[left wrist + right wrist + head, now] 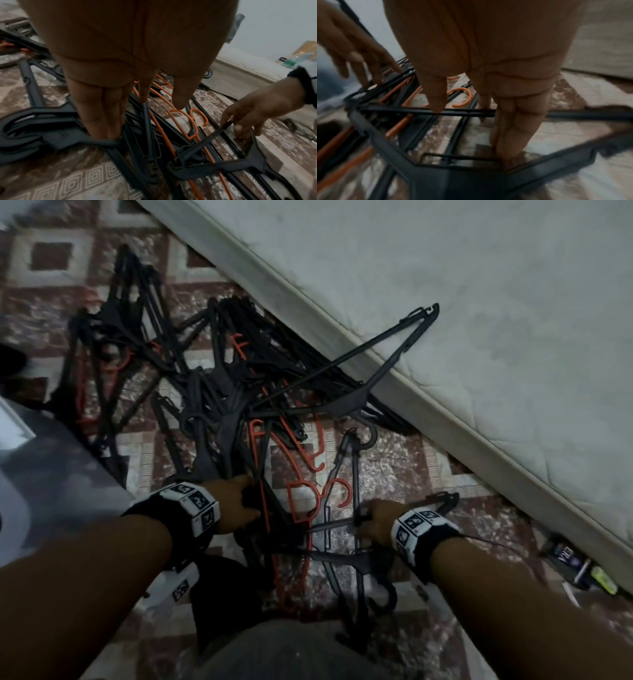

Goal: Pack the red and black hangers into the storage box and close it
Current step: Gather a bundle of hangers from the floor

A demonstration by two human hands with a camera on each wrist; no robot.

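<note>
Down on the patterned carpet (394,470) lies a tangled heap of hangers (205,392), mostly black with a few red ones threaded through, filling the middle and left of the head view. One black hanger (359,361) at the upper right of the heap leans with its end up on the edge of a pale mattress (445,302), which crosses the upper right of that frame.

At the lower centre, the left hand (236,503) reaches into the near end of the heap. In the left wrist view its fingers (102,111) point down, pressed side by side, their tips on a black hanger arm (82,136), with the thumb held apart above a red hanger's hook (199,115). Whether the fingers curl around anything I cannot tell.

Just to the right, the right hand (373,522) pinches the thin crossbar of another black hanger (221,131) between thumb and forefinger; the right wrist view shows the thumb tip on top of that bar (426,111) and the other fingers pointing down beside it, though the frame is blurred.

A grey surface (44,474) sits at the left edge of the head view; what it is I cannot tell. Small packets (579,570) lie by the mattress at the lower right.
</note>
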